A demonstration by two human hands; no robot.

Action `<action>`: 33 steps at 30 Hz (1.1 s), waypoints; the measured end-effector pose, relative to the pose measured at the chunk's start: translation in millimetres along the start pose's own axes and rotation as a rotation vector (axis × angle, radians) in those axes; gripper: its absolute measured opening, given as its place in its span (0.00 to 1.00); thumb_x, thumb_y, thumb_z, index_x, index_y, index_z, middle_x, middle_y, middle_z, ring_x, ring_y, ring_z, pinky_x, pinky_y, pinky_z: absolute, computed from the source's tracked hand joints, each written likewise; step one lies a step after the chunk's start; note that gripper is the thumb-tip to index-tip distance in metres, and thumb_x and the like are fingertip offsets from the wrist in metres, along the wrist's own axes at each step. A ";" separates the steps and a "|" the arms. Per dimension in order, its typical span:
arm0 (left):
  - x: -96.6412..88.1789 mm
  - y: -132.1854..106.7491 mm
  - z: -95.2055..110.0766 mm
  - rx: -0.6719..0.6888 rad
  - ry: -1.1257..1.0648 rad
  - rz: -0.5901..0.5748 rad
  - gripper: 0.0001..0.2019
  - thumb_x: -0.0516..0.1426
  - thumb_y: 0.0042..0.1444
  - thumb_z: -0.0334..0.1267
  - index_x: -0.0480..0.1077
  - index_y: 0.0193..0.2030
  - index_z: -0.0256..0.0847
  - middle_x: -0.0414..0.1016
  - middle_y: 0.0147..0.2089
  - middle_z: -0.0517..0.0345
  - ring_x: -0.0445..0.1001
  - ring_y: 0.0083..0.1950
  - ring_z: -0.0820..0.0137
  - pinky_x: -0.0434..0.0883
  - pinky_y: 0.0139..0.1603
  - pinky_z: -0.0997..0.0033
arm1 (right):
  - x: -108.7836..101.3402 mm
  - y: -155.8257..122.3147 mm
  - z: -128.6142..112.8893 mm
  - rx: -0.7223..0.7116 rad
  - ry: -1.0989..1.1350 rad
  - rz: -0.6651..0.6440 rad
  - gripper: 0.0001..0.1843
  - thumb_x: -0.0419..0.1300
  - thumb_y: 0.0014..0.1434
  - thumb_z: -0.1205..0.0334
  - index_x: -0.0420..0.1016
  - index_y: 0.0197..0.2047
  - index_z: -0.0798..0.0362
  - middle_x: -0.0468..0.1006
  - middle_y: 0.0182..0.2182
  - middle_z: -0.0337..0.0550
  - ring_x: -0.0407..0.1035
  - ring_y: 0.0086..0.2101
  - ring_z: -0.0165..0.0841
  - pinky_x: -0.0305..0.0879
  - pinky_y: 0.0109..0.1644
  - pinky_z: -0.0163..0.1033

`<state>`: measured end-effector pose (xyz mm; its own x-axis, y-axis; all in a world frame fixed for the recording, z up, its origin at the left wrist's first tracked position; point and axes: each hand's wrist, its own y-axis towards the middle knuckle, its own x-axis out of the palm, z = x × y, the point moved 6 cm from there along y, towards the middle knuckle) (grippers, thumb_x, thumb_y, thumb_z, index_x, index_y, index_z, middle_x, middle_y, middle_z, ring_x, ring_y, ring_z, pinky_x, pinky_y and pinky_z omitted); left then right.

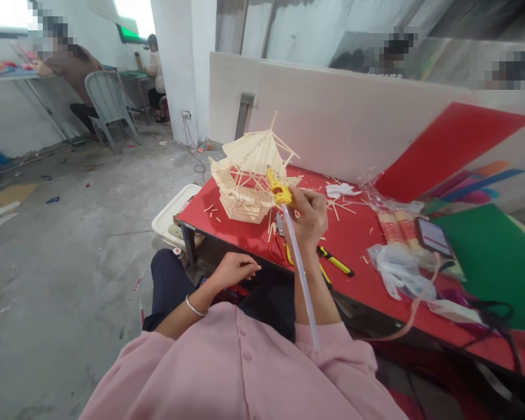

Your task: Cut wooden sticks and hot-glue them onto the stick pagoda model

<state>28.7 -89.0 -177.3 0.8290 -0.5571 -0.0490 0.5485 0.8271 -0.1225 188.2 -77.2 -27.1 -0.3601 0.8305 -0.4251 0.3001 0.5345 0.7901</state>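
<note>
My right hand (pixel 310 217) is wrapped round a yellow hot glue gun (pixel 280 189) above the red table. A long translucent glue stick (pixel 300 265) sticks out of its back end and runs down along my forearm. The gun's nozzle points up at a pagoda-like model (pixel 251 186) made of thin wooden sticks, with a tiered roof; from here I cannot tell whether it touches. My left hand (pixel 236 269) hovers over my lap by the table edge, thumb and fingers drawn together, with nothing seen in them.
Red-handled pliers (pixel 279 248) and a yellow-black cutter (pixel 335 261) lie on the red table (pixel 354 233) among stick scraps. Plastic bags (pixel 398 268), a phone (pixel 434 236) and a green board (pixel 494 262) are at right. A white stool (pixel 168 219) stands at left; people sit farther back.
</note>
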 end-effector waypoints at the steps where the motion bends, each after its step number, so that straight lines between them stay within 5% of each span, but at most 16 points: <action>1: -0.6 -0.1 0.2 0.000 0.002 0.005 0.15 0.63 0.52 0.48 0.77 0.31 0.36 0.77 0.26 0.57 0.74 0.26 0.74 0.70 0.29 0.77 | -3.2 -5.6 -1.8 -0.012 0.006 -0.010 0.21 0.59 0.58 0.65 0.78 0.54 0.42 0.74 0.42 0.42 0.70 0.40 0.30 0.67 0.43 0.37; 5: -0.1 0.3 -0.2 0.004 0.021 0.014 0.15 0.62 0.52 0.48 0.78 0.32 0.35 0.77 0.26 0.57 0.74 0.25 0.74 0.69 0.29 0.77 | -10.6 -14.1 -10.3 -0.053 0.023 -0.066 0.20 0.59 0.59 0.64 0.79 0.54 0.41 0.74 0.42 0.42 0.71 0.40 0.31 0.68 0.43 0.37; 12: 1.6 0.3 -2.4 0.001 0.022 0.002 0.16 0.63 0.53 0.50 0.78 0.32 0.36 0.78 0.27 0.57 0.74 0.26 0.74 0.70 0.30 0.77 | 6.8 20.2 -16.8 -0.002 -0.065 -0.020 0.21 0.58 0.60 0.65 0.79 0.55 0.41 0.75 0.43 0.44 0.71 0.42 0.33 0.67 0.42 0.39; 19: -1.2 1.0 0.1 0.010 -0.005 0.029 0.15 0.62 0.54 0.48 0.77 0.31 0.35 0.77 0.26 0.58 0.73 0.25 0.75 0.69 0.28 0.77 | -8.9 -13.5 -18.1 -0.087 -0.061 -0.042 0.20 0.58 0.60 0.66 0.79 0.53 0.41 0.74 0.41 0.44 0.70 0.40 0.32 0.68 0.43 0.39; 27: 1.6 2.3 -0.7 0.039 -0.005 0.019 0.18 0.60 0.55 0.52 0.76 0.30 0.36 0.77 0.26 0.57 0.73 0.26 0.74 0.69 0.30 0.77 | 22.3 35.8 -20.5 -0.201 -0.171 0.055 0.21 0.57 0.60 0.67 0.79 0.54 0.42 0.75 0.41 0.44 0.69 0.40 0.33 0.66 0.42 0.39; 33: -3.1 3.2 -4.9 0.032 -0.016 0.038 0.17 0.60 0.55 0.51 0.75 0.29 0.36 0.76 0.26 0.57 0.73 0.26 0.74 0.69 0.30 0.76 | 17.1 7.0 -27.4 -0.379 -0.079 0.001 0.21 0.57 0.62 0.68 0.78 0.54 0.41 0.75 0.40 0.43 0.69 0.41 0.33 0.67 0.46 0.40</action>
<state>27.4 -85.0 -182.4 0.8508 -0.5241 -0.0371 0.5196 0.8498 -0.0887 159.9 -63.6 -16.7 -0.2867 0.8484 -0.4450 -0.0524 0.4499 0.8915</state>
